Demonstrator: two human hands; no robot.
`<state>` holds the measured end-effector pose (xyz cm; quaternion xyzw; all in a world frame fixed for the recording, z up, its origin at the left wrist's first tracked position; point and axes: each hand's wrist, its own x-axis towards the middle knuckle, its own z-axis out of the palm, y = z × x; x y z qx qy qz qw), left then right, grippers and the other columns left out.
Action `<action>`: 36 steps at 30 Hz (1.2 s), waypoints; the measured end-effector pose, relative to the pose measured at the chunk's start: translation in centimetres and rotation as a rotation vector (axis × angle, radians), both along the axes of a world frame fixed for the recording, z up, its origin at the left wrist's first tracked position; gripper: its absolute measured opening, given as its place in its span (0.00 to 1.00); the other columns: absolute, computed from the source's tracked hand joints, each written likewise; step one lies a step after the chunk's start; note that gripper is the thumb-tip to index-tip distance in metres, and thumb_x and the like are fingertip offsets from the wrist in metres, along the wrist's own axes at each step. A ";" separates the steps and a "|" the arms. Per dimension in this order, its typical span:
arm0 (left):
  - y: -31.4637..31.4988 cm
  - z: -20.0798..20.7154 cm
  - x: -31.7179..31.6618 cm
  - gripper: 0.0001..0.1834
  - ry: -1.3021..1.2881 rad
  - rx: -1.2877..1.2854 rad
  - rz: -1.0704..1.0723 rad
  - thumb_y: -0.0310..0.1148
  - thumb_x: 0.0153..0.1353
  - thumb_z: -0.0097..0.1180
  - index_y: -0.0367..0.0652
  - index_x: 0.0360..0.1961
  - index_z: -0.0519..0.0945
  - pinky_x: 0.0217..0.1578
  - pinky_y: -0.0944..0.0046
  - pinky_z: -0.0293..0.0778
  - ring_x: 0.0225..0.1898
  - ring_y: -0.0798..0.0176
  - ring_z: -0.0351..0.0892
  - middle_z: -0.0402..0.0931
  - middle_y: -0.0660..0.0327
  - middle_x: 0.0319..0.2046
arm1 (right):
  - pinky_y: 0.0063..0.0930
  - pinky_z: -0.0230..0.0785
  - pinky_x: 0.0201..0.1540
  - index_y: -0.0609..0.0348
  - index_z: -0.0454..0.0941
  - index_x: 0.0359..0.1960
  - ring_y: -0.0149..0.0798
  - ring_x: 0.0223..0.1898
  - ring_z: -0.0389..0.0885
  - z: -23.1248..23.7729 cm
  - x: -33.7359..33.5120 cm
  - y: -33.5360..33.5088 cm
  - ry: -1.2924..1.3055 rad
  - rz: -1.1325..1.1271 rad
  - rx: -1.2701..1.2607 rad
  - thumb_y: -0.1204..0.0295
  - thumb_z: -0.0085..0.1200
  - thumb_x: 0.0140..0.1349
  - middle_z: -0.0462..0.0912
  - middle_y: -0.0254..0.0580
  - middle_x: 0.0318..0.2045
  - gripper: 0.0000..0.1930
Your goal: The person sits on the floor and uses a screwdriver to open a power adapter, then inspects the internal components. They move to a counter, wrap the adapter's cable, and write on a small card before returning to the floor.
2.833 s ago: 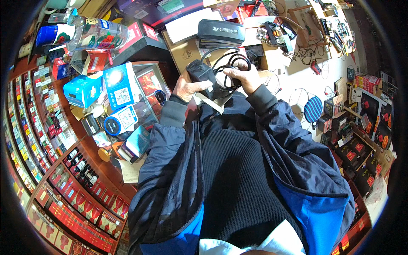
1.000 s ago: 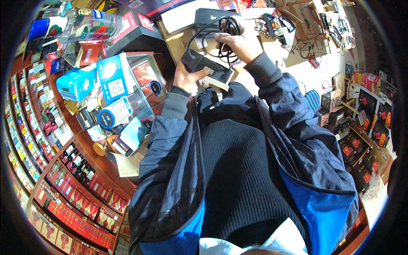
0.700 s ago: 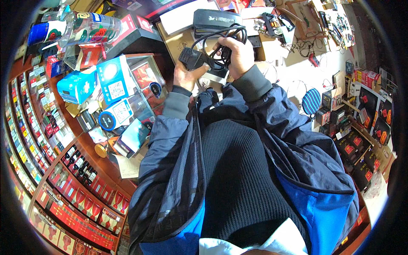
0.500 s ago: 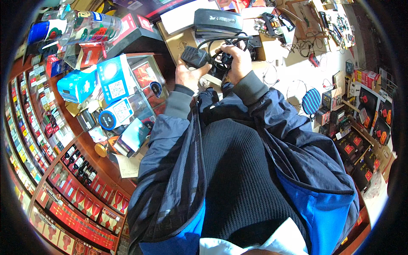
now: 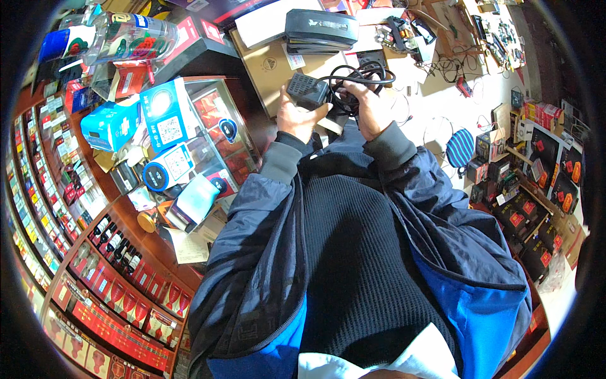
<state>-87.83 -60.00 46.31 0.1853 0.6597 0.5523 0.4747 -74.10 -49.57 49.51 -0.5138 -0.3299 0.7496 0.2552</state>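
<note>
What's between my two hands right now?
In the head view, a black power adapter and its coiled black cable span the gap: left hand holds the adapter, right hand holds the cable.

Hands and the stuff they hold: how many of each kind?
Hands: 2, the left hand and the right hand
Black adapter: 1
Black cable coil: 1
Total: 4
</note>
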 end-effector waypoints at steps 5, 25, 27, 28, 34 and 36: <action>0.1 -0.3 0.3 0.42 0.155 -0.110 -0.021 0.28 0.48 0.79 0.40 0.61 0.66 0.55 0.61 0.78 0.50 0.61 0.83 0.82 0.57 0.50 | 0.31 0.77 0.51 0.62 0.86 0.47 0.34 0.47 0.86 0.6 -0.5 -0.1 0.029 -0.031 -0.012 0.71 0.59 0.68 0.88 0.40 0.44 0.11; -0.9 -0.2 -1.5 0.53 -0.005 0.054 -0.123 0.38 0.45 0.83 0.37 0.67 0.63 0.61 0.58 0.74 0.58 0.56 0.79 0.79 0.52 0.56 | 0.31 0.82 0.35 0.55 0.80 0.42 0.36 0.32 0.87 2.7 -3.0 3.3 0.239 -0.151 -0.281 0.68 0.56 0.69 0.86 0.38 0.34 0.06; -1.2 -0.6 -1.5 0.56 0.017 0.028 -0.150 0.38 0.43 0.83 0.36 0.69 0.60 0.62 0.57 0.73 0.58 0.55 0.79 0.78 0.52 0.57 | 0.36 0.82 0.41 0.55 0.82 0.45 0.39 0.37 0.88 2.6 -3.5 3.4 0.262 -0.141 -0.284 0.65 0.55 0.71 0.88 0.41 0.38 0.09; -1.2 -0.9 -1.7 0.57 0.082 -0.028 -0.175 0.38 0.43 0.83 0.36 0.69 0.59 0.62 0.57 0.74 0.58 0.54 0.79 0.78 0.52 0.57 | 0.38 0.83 0.44 0.56 0.82 0.46 0.40 0.39 0.88 2.6 -3.7 3.3 0.205 -0.174 -0.300 0.64 0.54 0.72 0.89 0.42 0.40 0.11; -0.7 -1.6 -1.5 0.50 0.199 0.036 -0.067 0.32 0.43 0.80 0.35 0.66 0.63 0.60 0.58 0.75 0.55 0.56 0.81 0.80 0.52 0.54 | 0.36 0.82 0.43 0.59 0.83 0.39 0.38 0.34 0.87 2.1 -5.1 2.2 0.287 -0.041 -0.120 0.69 0.58 0.62 0.87 0.39 0.34 0.08; -0.7 -1.9 -1.6 0.47 0.215 0.009 -0.031 0.30 0.43 0.79 0.35 0.63 0.65 0.59 0.59 0.76 0.55 0.57 0.81 0.81 0.53 0.52 | 0.39 0.83 0.44 0.60 0.81 0.38 0.41 0.35 0.87 1.7 -5.0 1.8 0.493 -0.125 -0.310 0.70 0.54 0.63 0.87 0.41 0.34 0.08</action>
